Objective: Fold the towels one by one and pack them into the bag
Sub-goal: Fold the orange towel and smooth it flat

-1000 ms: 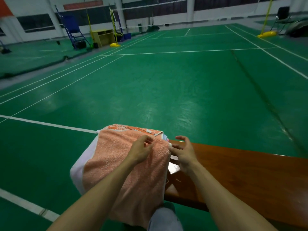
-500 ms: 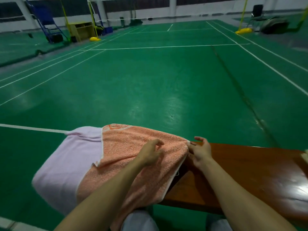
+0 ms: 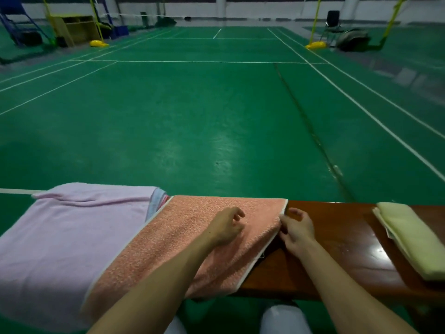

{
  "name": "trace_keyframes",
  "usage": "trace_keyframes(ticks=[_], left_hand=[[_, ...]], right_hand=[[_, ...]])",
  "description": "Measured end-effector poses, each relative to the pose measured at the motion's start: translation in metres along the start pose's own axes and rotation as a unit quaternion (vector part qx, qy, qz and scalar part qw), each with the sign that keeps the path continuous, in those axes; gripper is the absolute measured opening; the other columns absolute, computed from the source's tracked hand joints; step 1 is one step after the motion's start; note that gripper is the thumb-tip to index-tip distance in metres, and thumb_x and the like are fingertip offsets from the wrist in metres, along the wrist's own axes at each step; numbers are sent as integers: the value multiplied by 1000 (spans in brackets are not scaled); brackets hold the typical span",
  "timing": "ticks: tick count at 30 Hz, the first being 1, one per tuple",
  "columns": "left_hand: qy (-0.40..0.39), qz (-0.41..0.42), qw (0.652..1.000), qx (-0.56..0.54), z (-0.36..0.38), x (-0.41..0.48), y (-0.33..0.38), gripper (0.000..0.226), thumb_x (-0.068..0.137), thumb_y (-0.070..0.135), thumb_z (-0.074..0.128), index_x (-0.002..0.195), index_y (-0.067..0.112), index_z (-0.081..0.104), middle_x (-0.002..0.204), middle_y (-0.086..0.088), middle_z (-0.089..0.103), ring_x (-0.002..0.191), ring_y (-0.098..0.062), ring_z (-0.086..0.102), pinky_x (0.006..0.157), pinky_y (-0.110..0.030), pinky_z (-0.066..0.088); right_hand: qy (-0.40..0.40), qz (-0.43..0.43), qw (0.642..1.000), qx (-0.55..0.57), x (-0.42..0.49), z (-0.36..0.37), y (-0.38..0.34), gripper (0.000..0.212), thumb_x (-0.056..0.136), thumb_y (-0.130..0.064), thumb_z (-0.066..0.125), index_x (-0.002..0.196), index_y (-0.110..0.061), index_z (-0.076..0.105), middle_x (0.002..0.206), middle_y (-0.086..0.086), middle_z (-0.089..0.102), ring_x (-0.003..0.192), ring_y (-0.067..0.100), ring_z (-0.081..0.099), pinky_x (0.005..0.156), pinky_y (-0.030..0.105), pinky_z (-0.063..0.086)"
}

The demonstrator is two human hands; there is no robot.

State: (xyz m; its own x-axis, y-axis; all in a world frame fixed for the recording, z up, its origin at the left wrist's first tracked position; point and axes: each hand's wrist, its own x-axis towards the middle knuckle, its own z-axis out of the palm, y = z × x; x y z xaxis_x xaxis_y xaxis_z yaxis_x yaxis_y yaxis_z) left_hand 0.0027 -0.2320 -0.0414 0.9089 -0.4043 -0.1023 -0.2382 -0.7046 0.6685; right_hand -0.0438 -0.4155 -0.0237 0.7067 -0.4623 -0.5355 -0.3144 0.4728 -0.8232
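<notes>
Head view: lying on the orange towel [image 3: 192,242] with left hand [image 3: 226,227], fingers loosely curled, gripping nothing; pinching its near edge with right hand [image 3: 297,231]. Spread beneath both across desk [image 3: 337,249], overlapping pink towel [image 3: 72,232] leftward. Likely to slide off if tugged unevenly. No bag visible.

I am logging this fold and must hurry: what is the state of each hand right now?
Left hand: rests on the orange towel, fingers curled; grip cannot be told.
Right hand: pinches the orange towel's right edge.
</notes>
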Motion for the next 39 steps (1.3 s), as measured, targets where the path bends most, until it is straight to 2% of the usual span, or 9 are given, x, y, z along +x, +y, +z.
trace_keyframes(ticks=[3, 7, 10, 15, 23, 26, 31, 36, 39], left_hand=[[8, 2, 1000, 6, 2, -2, 1, 26, 94, 21, 60, 119, 15, 58, 117, -6, 60, 101, -17, 57, 89, -30, 49], [-8, 27, 999, 23, 0, -6, 7, 27, 93, 20, 60, 120, 19, 57, 118, -2, 58, 102, -15, 56, 89, -30, 49], [-26, 80, 995, 62, -2, -7, 18, 30, 93, 17, 60, 122, 19, 56, 120, -3, 56, 108, -18, 53, 94, -33, 47], [-86, 173, 974, 121, 0, -3, 39, 34, 94, 15, 56, 127, 22, 55, 126, -6, 48, 115, -22, 47, 99, -36, 42], [-138, 247, 935, 214, -2, 0, 54, 33, 93, 23, 60, 124, 29, 52, 138, -4, 31, 124, -24, 35, 102, -41, 38], [-135, 265, 933, 201, -4, -2, 56, 26, 91, 23, 63, 117, 24, 58, 137, -3, 38, 120, -23, 39, 100, -41, 41], [-146, 267, 929, 212, -12, -6, 57, 21, 85, 19, 69, 105, 14, 63, 116, -7, 56, 106, -24, 50, 87, -37, 46], [-156, 244, 931, 223, -22, -12, 45, 23, 87, 24, 69, 106, 11, 65, 114, -7, 52, 101, -21, 50, 86, -35, 48], [-191, 200, 935, 223, -29, -16, 36, 24, 90, 30, 66, 105, 12, 63, 109, -7, 51, 97, -21, 51, 78, -30, 44]], right_hand=[[-60, 25, 998, -16, -8, 1, 11, 35, 91, 3, 61, 117, -17, 48, 115, 18, 61, 107, 35, 61, 81, 49, 56], [-101, -18, 988, -119, -16, 4, 23, 34, 92, -1, 61, 108, -27, 49, 121, 15, 59, 108, 34, 60, 89, 58, 53], [-121, -47, 978, -162, -24, 2, 23, 40, 93, -1, 61, 120, -24, 44, 125, 13, 55, 106, 28, 60, 84, 49, 56], [-171, -54, 973, -143, -34, -10, 16, 45, 92, 3, 59, 126, -19, 40, 124, 13, 58, 96, 28, 65, 55, 29, 53], [-199, -28, 971, -129, -42, -28, 13, 46, 89, 5, 61, 121, -24, 45, 122, 9, 61, 108, 30, 63, 78, 43, 59], [-214, -19, 970, -118, -45, -29, 18, 48, 86, 4, 65, 119, -25, 47, 118, 10, 64, 106, 30, 65, 73, 41, 59], [-222, -24, 966, -129, -51, -19, 30, 50, 82, 10, 66, 114, -24, 49, 116, 13, 66, 107, 29, 65, 69, 35, 56], [-210, -62, 960, -176, -57, -6, 35, 45, 82, 12, 66, 110, -20, 51, 112, 10, 65, 103, 25, 65, 58, 22, 52], [-216, -75, 954, -197, -59, -3, 38, 44, 80, 7, 72, 112, -15, 53, 109, 8, 66, 104, 22, 65, 67, 26, 55]])
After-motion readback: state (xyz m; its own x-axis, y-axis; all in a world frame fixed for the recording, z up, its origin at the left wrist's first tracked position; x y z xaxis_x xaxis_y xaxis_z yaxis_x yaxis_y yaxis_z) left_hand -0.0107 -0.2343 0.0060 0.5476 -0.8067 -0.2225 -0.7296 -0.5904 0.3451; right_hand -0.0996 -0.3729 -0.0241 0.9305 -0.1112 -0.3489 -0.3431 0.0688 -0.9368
